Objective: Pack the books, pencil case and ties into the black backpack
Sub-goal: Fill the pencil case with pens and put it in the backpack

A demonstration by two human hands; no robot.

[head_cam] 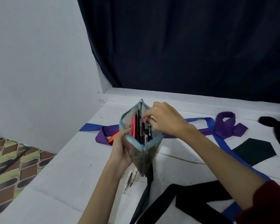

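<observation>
Our left hand [120, 149] grips the open pencil case [138, 143], fingers [125, 132] curled round its left wall, above the white surface [68, 175]; right-hand [165, 120] fingers [145, 116] pinch pens [144, 130] inside. Ties [225, 125] lie rightward.

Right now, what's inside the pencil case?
The pencil case, held open by the left hand, shows a pink pen and several dark pens. The right hand hides the far side.
</observation>
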